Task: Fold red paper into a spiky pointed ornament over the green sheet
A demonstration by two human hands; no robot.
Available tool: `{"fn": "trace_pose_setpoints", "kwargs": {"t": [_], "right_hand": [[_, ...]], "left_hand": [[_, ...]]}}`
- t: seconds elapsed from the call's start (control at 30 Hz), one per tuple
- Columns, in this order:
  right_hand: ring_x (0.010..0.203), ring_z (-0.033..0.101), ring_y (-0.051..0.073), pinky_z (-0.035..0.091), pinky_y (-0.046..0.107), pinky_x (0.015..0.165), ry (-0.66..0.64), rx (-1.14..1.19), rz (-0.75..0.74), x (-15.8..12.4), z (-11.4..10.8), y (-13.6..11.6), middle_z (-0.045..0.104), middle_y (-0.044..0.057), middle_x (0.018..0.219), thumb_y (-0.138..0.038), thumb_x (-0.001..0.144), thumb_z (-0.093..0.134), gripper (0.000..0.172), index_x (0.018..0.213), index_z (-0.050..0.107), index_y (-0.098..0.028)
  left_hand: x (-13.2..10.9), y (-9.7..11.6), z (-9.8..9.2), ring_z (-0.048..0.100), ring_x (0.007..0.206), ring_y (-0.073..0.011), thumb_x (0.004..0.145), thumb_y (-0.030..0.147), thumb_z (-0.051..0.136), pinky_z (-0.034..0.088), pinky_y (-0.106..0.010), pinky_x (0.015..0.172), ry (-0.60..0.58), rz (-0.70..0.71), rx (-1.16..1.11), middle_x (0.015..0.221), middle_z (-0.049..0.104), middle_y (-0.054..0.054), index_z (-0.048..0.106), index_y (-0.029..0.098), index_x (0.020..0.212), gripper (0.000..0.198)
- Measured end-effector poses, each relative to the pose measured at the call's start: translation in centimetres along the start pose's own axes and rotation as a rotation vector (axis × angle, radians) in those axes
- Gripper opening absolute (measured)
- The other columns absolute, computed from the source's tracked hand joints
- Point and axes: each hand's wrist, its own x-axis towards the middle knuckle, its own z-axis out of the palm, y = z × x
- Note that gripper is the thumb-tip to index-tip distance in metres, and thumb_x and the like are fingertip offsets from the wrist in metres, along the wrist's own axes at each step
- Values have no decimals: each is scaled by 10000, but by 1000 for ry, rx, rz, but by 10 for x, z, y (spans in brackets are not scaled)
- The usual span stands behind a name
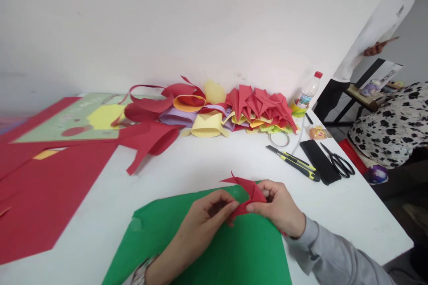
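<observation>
A small piece of folded red paper with pointed tips is between my two hands, above a green paper sheet. My left hand pinches its lower left edge between thumb and fingertips. On the other side, my right hand grips the body of the fold, thumb in front and fingers behind. Part of the paper is hidden by my fingers. The green sheet lies on the white table under both hands, its far left corner bent.
Paper rolls and folded red paper stars line the wall. Right of them are a bottle, tape roll, utility knife, black case and scissors. Red sheets cover the left. People stand at right.
</observation>
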Motion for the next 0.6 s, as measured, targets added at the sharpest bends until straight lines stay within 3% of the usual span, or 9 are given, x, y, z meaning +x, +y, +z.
{"fn": "trace_pose_setpoints", "kwargs": {"t": [0.33,0.6], "right_hand": [[464,404,62,273,220,476,10,1,-12,0,0,0,549,-76,532,-420,546,871,404,706,607,-159],[465,464,70,329,216,485,7,84,-11,1,-2,1,630,-47,581,-401,541,884,409,738,621,-156]], "left_hand": [[-2,-2,1,570,549,-162,761,397,648,441,-260,553,16,24,-1,547,621,26,629,219,658,207],[-4,-3,1,595,567,-156,682,341,734,477,-248,547,43,26,-71,595,645,33,659,222,713,144]]}}
